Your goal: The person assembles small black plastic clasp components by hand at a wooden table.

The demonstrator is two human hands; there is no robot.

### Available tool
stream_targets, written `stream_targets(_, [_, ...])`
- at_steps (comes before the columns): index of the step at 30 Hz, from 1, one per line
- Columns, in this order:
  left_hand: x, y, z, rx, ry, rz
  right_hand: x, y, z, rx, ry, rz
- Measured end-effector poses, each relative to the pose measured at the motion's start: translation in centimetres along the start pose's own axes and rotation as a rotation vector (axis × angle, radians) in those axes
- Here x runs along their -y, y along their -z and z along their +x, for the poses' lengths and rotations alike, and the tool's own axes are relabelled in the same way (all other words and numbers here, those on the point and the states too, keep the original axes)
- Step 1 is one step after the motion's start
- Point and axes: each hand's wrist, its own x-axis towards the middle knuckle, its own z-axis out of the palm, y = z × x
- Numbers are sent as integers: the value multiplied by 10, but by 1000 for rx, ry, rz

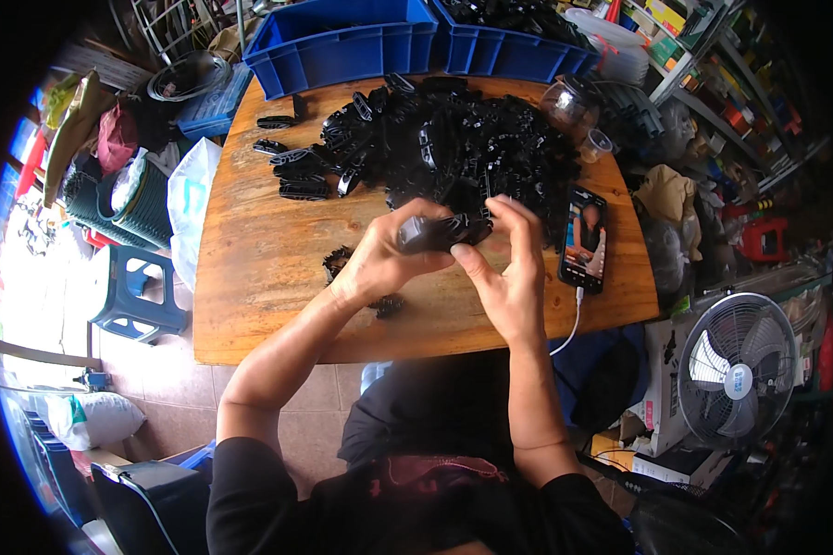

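Observation:
Between my two hands, above the near middle of the wooden table (250,268), is a black plastic part (432,234), elongated and glossy. My left hand (386,252) wraps its fingers and thumb round the part's left end. The thumb and fingers of my right hand (511,264) pinch its right end. Just beyond lies a big heap of similar black plastic parts (481,139). Several single parts (301,176) lie at the heap's left side. Close to my left wrist are a small black piece (336,263) and another black piece (389,305), partly hidden by the arm.
A blue bin (342,51) and a second blue bin (518,62) holding black parts stand at the far edge. To the right lie a lit phone (584,240) with a white cable, a clear jar (566,100) and a small clear cup (596,144). A fan (737,379) stands lower right, a blue stool (139,291) left.

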Motion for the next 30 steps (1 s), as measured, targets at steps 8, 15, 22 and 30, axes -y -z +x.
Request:
stream_targets(8, [-7,16,3,-108,-150,-51,-1,-15,9,218,-318,431])
stream_targets(15, [-6,66,21,-612,-191,-498,-1,-56,2,402,239,-70])
stream_targets(22, [13,89,19,-637,-137,-573,10,-108,-32,826,425,-285])
stream_targets(30, [23,87,26,-599,-85,-561,-10,-66,-53,653,655,-391])
